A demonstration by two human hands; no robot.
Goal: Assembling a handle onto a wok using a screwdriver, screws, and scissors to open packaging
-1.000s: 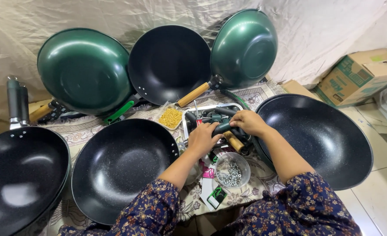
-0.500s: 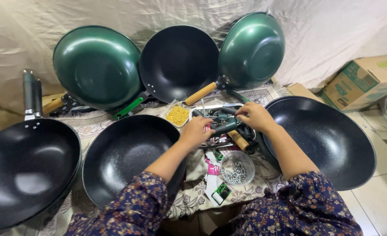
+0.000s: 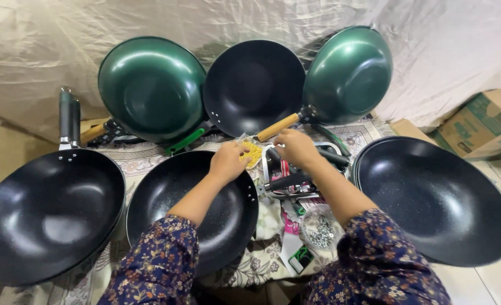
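My left hand (image 3: pixel 228 161) reaches over the rim of the middle black wok (image 3: pixel 191 209) and its fingers rest at a small bag of yellow pieces (image 3: pixel 253 152). My right hand (image 3: pixel 296 148) hovers over a metal tray (image 3: pixel 268 169) holding dark pan handles (image 3: pixel 287 182) and other parts; its fingers are bent, and whether it grips anything is hidden. A clear bowl of small metal screws (image 3: pixel 320 229) stands just below the tray, by my right forearm.
A black wok (image 3: pixel 44 212) lies at the left and another (image 3: pixel 437 197) at the right. Two green woks (image 3: pixel 151 87) (image 3: pixel 349 73) and a black one (image 3: pixel 253 85) lean against the draped sheet behind. A cardboard box (image 3: pixel 479 124) sits far right.
Both hands have moved away from the tray's handles toward the far side; the left hand now reaches the yellow bag. The camera view has shifted, with the woks appearing further right.
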